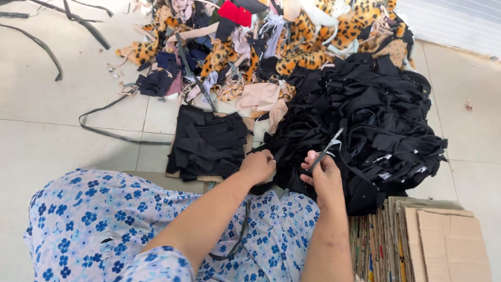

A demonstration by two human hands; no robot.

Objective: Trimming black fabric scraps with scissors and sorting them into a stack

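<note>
Sitting over blue-flowered lap (104,219) on the floor (47,136); left hand (257,166) pinching shut on black fabric strip (276,154), right hand (324,177) clenched around scissors (326,150). Likely handling light, limp; gripping near its end, beside the black scrap heap (376,115).

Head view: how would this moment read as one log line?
left hand: grips black strip | right hand: holds scissors | black scraps ahead | folded stack left

Your left hand (257,166) is curled into a loose fist, knuckles up, forearm reaching forward. Your right hand (324,175) sits just beside it, fingers (309,168) pinched closed, wrist straight, forearm extended.
</note>
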